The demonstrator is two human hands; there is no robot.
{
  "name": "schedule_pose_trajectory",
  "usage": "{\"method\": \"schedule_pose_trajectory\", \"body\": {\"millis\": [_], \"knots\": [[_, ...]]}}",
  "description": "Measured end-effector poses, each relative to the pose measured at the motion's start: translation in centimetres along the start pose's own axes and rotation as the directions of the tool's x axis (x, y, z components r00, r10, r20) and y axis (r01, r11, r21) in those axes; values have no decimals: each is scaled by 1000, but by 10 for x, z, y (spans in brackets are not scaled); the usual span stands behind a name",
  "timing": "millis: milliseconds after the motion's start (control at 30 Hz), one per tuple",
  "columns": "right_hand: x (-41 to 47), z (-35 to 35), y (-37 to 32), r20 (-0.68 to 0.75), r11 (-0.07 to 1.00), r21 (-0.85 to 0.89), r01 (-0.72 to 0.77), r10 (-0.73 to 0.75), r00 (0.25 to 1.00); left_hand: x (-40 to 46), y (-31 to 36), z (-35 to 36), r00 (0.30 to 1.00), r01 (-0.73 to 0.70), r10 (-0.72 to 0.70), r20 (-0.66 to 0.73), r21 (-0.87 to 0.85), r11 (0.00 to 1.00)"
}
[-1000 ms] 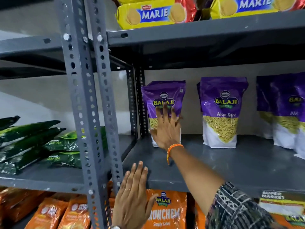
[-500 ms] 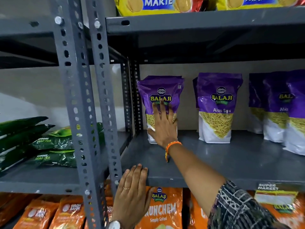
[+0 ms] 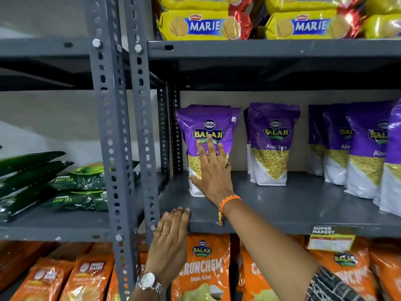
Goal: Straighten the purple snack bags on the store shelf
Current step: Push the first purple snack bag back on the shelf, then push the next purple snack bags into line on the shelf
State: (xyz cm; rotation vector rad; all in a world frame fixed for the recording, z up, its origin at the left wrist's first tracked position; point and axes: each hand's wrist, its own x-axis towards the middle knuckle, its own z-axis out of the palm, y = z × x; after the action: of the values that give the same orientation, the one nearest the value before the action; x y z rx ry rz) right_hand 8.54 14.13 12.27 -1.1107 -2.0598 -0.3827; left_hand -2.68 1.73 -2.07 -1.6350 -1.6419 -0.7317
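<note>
Right hand point(image 3: 213, 172) flat, open on leftmost purple bag point(image 3: 207, 135) – sev inside; left hand point(image 3: 171, 237) open on shelf edge point(image 3: 271, 223).

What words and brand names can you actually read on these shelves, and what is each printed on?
"MARIE": yellow biscuit packs, top shelf.
"BALAJI WAFERS", "Aloo Sev": purple snack bags; the right hand partly covers the leftmost bag's text.
"STRONG LEAF TEA": green packets.
"BALAJI WAFERS CRUNCHEM Simply Salted": orange bag.
"WAGH BAKRI": orange tea packs; smaller print blurred.
"SUPER MARKET": shelf tag; price unreadable.

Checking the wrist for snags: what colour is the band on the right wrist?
Orange, a braided thread band just behind the right hand, clearest in the head view.
</note>
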Motion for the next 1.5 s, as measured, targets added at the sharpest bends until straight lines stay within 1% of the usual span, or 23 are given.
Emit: {"method": "schedule_pose_trajectory", "body": {"millis": [100,267,367,500,800,933,1033,1100,1167,1267,1333,1400,1500], "knots": [[-14,-13,-4,-12,1000,-16,10,-10,1000,-2,1,-8,999,7,-5,52,-31,999],[-31,-28,-16,-32,998,-63,-14,12,999,-5,2,-18,992,36,-25,124,-91,995],[-40,-35,-22,-36,998,-63,-16,13,999,-4,3,-24,992,33,-21,126,-98,995],[-48,-43,-26,-35,998,-65,-5,3,999,-5,4,-26,990,22,-12,142,-65,998],[-54,-45,-28,-74,998,-54,-9,5,997,-6,5,-31,993,0,5,117,-42,999],[-55,-47,-29,-78,998,-55,-3,-1,997,-5,3,-31,991,-11,18,129,-55,998],[-59,-56,-25,-82,999,-15,33,-34,996,-5,1,-31,990,-16,27,139,-80,997],[-62,-69,-16,-111,997,48,61,-56,992,-6,0,-32,991,-1,15,135,-106,994],[-63,-83,0,-183,992,107,68,-48,982,-8,3,-32,994,26,-9,112,-154,988],[-58,-100,37,-305,987,157,23,26,952,-14,22,-32,998,65,-61,24,-256,964],[-50,-105,67,-348,986,161,-38,93,933,-11,45,-31,997,54,-69,-46,-280,959],[-41,-104,97,-352,981,163,-104,156,923,-2,70,-29,994,20,-47,-95,-269,963],[-26,-97,136,-297,972,145,-188,223,928,19,110,-25,991,-29,-9,-137,-272,962]]}}
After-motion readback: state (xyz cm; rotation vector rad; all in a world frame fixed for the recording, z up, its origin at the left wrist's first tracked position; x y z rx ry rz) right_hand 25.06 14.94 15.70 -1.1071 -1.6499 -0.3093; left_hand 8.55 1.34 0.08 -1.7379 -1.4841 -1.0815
